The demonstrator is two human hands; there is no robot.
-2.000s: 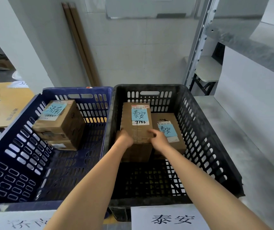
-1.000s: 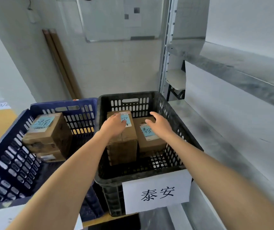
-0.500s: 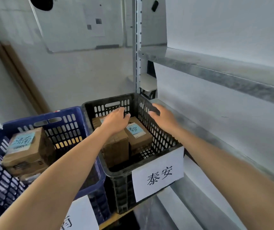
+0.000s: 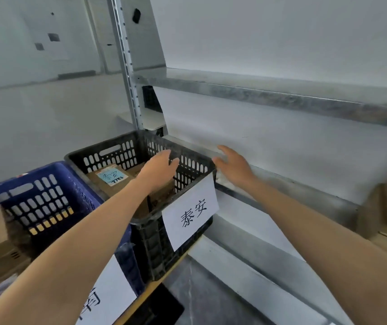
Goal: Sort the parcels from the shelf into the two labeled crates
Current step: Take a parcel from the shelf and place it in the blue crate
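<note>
Both hands, left hand (image 4: 159, 169) and right hand (image 4: 232, 166), are empty with fingers spread; the blurred cardboard parcels (image 4: 385, 205), probably next, lie far right on the shelf (image 4: 281, 181), nearer the right hand.

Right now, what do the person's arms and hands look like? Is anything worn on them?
Both arms are bare as far as the picture shows: no sleeves, no gloves. The left hand and the right hand carry no ring, watch or band that I can see. No marks or cables show on them.
</note>
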